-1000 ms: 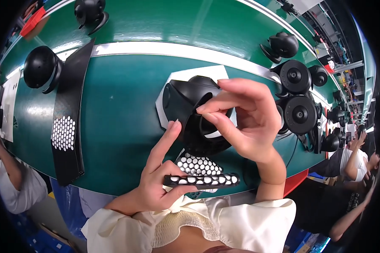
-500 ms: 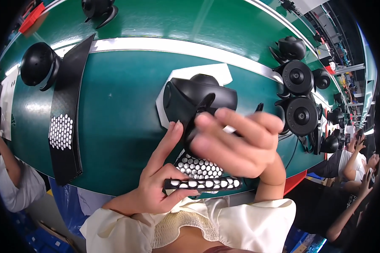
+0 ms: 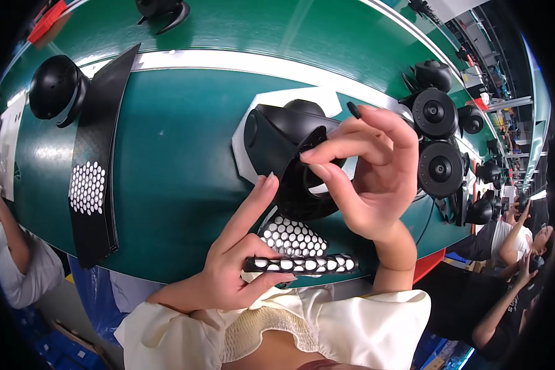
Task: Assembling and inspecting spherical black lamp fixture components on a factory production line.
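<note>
Black foam dot going onto the black speaker housing (image 3: 293, 145) at frame centre.
You are pinching a small black pad (image 3: 354, 110) between right hand (image 3: 367, 179) thumb and fingertips, just above the housing on its white mat (image 3: 253, 111); your left hand (image 3: 240, 259) is gripping the dotted pad strip (image 3: 302, 264), index finger extended. Be lowering it squarely, pressing flat without smearing.

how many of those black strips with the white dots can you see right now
3: one long strip lying at the table's left, one sheet under the black part at centre, one narrow strip in the left hand. Others may be hidden.
</note>
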The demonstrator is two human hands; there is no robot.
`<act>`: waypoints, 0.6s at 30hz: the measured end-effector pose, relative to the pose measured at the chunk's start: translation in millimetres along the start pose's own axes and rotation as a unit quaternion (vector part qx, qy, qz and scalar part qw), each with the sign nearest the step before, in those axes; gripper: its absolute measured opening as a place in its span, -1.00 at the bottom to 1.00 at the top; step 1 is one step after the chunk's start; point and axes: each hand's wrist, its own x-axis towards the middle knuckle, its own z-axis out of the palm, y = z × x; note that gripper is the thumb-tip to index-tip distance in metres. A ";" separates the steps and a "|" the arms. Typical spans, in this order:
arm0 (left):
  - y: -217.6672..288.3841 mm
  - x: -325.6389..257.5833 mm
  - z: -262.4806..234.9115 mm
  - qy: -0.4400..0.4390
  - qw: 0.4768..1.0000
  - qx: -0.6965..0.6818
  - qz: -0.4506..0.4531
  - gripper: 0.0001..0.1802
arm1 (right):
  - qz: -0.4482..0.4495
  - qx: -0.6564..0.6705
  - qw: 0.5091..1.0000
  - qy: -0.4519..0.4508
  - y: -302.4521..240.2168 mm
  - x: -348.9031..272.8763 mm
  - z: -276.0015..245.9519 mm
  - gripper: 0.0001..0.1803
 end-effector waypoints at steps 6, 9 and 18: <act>1.2 0.5 0.4 0.002 1.000 0.002 -0.002 -0.74 | -0.040 -0.032 0.999 0.004 2.4 -1.7 1.9 -0.41; 1.1 0.3 0.1 0.002 1.000 0.004 -0.005 -0.74 | -0.039 -0.057 0.998 0.004 1.7 -2.4 2.9 -0.41; 2.3 1.0 -0.1 0.002 1.000 0.016 -0.012 -0.74 | -0.051 -0.027 0.998 0.031 1.9 -2.2 3.2 -0.46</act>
